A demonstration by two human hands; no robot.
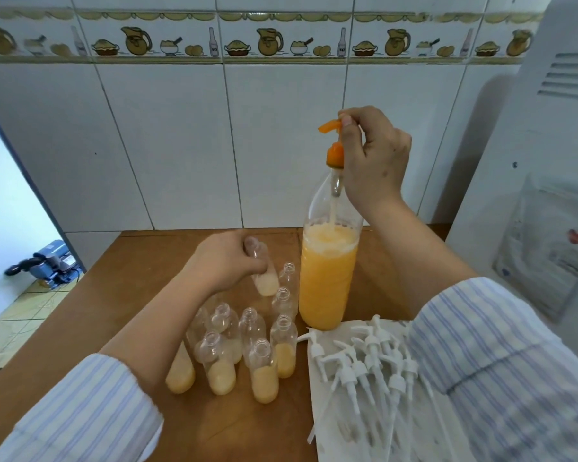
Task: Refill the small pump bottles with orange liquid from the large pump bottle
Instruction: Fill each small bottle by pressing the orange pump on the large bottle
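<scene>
I have my right hand (374, 155) pinched on the orange pump head (331, 126) of the large pump bottle (327, 271), which stands on the desk (121, 295) about two-thirds full of orange liquid. The grip there is narrow, fingertips closed on the nozzle top and the pump collar sitting at the bottle's mouth. My left hand (227, 261) is wrapped round one small bottle (264, 275), tilted and held low beside the big one, with only a little pale liquid in its base.

The other small bottles (247, 348) stand uncapped in a tight cluster just in front of it, several part-filled, two or three nearer the big bottle looking close to empty. Their white pump tops (367, 358) lie in a heap on a sheet of paper (331, 411) to the right, under my forearm.

The risk I see is the gap — the nozzle sits well above the small bottle's mouth and off to one side, so a press now would likely drop liquid onto the desk. The tall bottle is held only at its top, so a hard press could rock it. My left sleeve (80, 411) passes close by the open cluster — a careless sweep could topple several.
</scene>
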